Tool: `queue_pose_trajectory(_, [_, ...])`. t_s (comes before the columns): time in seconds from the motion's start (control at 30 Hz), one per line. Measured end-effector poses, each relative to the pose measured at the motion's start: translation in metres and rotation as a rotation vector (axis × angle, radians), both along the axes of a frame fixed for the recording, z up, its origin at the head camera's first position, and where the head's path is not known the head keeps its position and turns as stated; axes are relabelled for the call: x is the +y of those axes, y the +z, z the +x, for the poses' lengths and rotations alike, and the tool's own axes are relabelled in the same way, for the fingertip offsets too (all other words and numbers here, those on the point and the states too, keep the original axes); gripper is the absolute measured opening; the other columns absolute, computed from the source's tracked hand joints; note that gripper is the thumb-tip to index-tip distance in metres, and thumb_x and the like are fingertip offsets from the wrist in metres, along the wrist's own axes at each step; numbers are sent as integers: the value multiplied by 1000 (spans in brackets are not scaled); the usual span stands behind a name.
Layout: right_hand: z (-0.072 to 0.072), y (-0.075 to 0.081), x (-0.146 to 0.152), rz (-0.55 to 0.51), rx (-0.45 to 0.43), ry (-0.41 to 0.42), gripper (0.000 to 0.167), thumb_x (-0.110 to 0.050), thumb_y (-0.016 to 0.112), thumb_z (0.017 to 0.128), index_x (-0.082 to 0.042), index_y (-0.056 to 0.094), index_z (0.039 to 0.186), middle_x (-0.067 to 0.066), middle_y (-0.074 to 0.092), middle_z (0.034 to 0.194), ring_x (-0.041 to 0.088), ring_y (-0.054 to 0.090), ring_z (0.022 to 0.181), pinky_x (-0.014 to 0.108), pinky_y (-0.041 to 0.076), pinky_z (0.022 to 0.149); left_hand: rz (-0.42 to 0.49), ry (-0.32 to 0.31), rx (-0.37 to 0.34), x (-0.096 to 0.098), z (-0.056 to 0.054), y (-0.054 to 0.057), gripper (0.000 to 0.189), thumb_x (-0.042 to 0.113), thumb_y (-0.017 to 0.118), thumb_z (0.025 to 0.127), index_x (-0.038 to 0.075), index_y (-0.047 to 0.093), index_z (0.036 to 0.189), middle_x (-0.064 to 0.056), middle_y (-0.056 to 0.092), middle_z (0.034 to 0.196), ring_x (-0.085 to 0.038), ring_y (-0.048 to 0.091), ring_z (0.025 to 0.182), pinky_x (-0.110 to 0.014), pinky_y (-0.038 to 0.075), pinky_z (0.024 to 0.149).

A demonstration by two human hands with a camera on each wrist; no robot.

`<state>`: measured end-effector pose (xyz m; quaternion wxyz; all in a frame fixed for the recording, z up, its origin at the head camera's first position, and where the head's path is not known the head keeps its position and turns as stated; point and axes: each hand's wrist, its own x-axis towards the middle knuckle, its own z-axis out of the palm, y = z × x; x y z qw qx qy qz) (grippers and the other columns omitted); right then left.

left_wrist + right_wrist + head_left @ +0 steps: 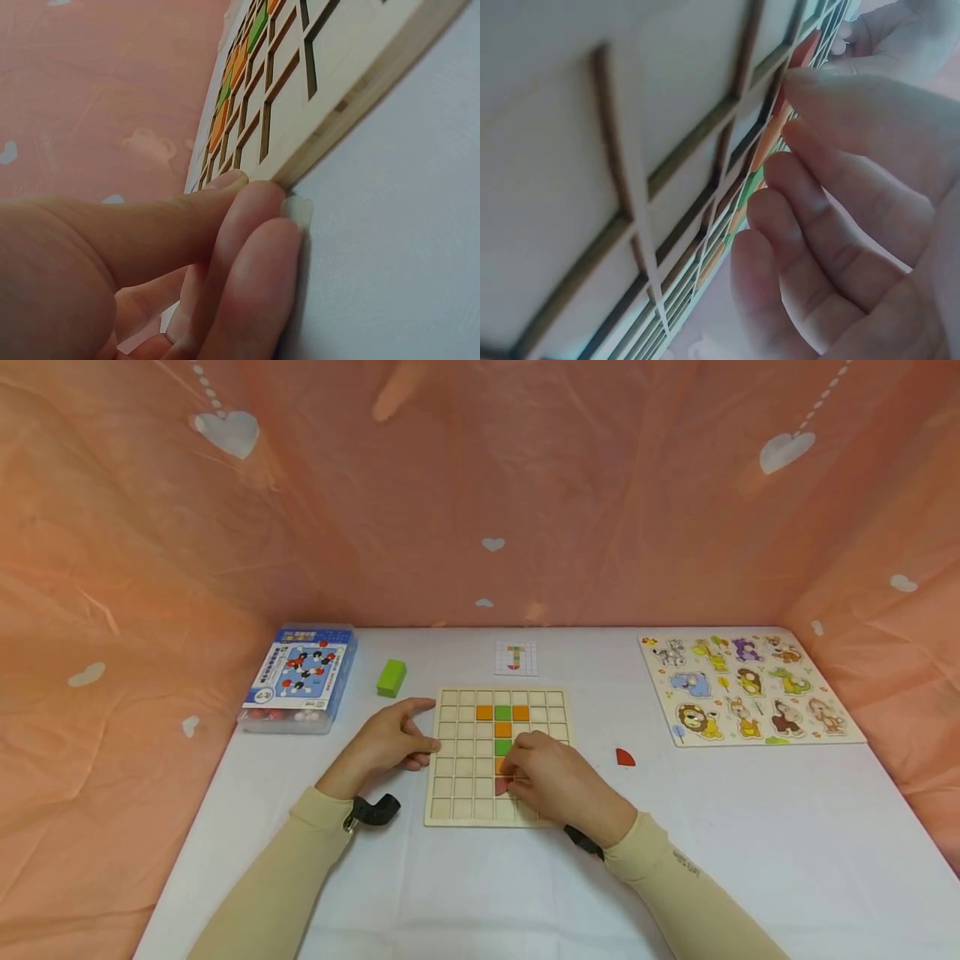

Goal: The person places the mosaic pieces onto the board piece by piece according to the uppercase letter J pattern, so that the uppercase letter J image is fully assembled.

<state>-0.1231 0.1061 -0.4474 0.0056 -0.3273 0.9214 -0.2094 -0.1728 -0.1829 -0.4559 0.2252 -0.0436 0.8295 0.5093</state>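
A wooden grid board (pixel 446 787) lies on the table with orange tiles (pixel 484 713) and green tiles (pixel 502 747) in a T-like column. My left hand (pixel 382 742) holds the board's left edge; in the left wrist view the thumb (pixel 172 229) lies on the rim and fingertips are against its side. Over the lower middle of the board, my right hand (pixel 562 781) pinches a red tile (pixel 501 786) at a cell below the lowest orange one. Part of that red tile (pixel 804 52) shows by the thumb in the right wrist view; its full outline is hidden.
A loose red quarter-circle tile (pixel 626 757) lies right of the board. Behind it stands a small pattern card (pixel 516 658). A green block (pixel 392 678) and a boxed molecular model set (pixel 300 681) are at left, an animal puzzle board (pixel 750 692) at right.
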Motion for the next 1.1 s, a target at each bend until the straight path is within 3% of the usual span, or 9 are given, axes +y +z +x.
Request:
queue_pose_trajectory(0.27, [-3, 5, 1, 3, 20, 1, 7, -19, 86, 92, -15, 83, 95, -6, 66, 94, 13, 62, 92, 26, 58, 76, 8, 4, 11, -2, -1, 0, 81, 9, 84, 94, 19, 44, 164, -13, 67, 97, -15, 74, 72, -27, 66, 67])
queue_pose_trajectory(0.43, [-9, 10, 12, -11, 37, -31, 7, -18, 82, 94, -12, 83, 98, -5, 70, 97, 15, 65, 97, 31, 62, 81, 17, 4, 11, 1, -1, 1, 80, 10, 84, 95, 19, 45, 164, -13, 67, 98, -16, 74, 73, -27, 66, 68])
queue_pose_trajectory(0.7, [-5, 11, 55, -5, 22, -156, 13, -19, 85, 93, -9, 82, 101, 1, 73, 103, 20, 69, 101, 43, 63, 90, -11, -15, 25, 0, -1, 0, 80, 10, 84, 95, 16, 45, 164, -14, 69, 96, -15, 74, 71, -26, 65, 66])
queue_pose_trajectory(1.1, [10, 4, 124, 51, 13, -256, 7, -16, 84, 91, -12, 81, 96, -2, 72, 99, 20, 71, 97, 47, 63, 88, -13, 12, 11, 0, 0, -3, 80, 10, 85, 94, 21, 47, 163, -14, 68, 98, -17, 75, 73, -28, 66, 67])
